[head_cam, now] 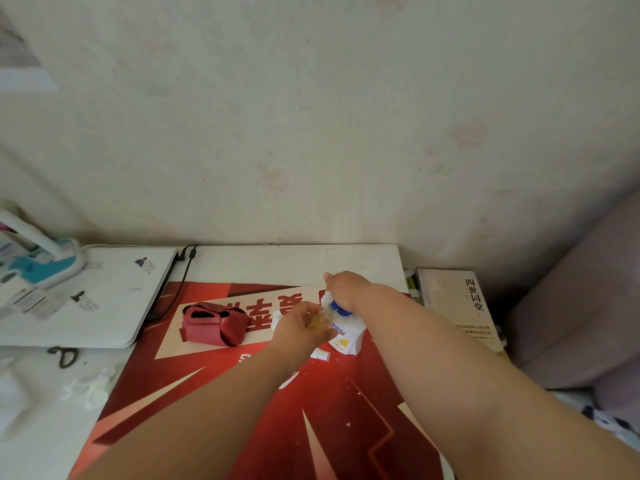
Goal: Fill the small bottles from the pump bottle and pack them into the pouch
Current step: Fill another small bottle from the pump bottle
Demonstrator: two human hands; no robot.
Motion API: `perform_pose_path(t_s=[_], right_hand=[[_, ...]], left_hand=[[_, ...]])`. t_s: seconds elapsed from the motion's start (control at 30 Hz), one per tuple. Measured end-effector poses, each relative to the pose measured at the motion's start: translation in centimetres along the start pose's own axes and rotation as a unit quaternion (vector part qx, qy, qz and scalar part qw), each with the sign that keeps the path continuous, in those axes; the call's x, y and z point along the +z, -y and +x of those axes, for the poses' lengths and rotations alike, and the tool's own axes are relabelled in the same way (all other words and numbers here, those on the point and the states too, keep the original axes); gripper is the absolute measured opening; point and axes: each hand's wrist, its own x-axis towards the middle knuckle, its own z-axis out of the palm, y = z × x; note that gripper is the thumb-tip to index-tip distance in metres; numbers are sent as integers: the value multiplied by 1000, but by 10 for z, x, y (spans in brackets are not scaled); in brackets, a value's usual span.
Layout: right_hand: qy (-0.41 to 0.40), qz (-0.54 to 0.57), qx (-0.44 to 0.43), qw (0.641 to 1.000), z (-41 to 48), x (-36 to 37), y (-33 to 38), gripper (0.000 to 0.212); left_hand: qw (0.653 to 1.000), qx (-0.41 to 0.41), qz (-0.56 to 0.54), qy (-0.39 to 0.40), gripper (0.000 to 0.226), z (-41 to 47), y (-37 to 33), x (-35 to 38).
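Note:
A white pump bottle (348,336) with a blue collar stands on the red mat (242,410) near the table's far right. My right hand (348,289) rests on top of its pump head, fingers curled over it. My left hand (299,327) holds a small clear bottle (320,322) with yellowish liquid up against the pump's spout. A small white cap (320,355) lies on the mat just under my left wrist. Another small white bottle (277,318) stands behind my left hand, partly hidden. The red pouch (214,323) lies open to the left.
A white laptop (86,299) with a black cable sits at the left, a teal-and-white lamp base (45,265) on it. Scissors (64,355) and crumpled tissue (90,389) lie on the left table edge. A book (457,306) lies right of the table, against a pink cushion.

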Motion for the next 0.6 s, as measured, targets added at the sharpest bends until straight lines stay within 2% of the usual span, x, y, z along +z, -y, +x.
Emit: perform_pose_path(t_s=[0.6], right_hand=[[-9, 6, -4, 1000, -5, -2, -1, 64]], left_hand=[[1000, -12, 17, -16, 46, 0, -5, 5]])
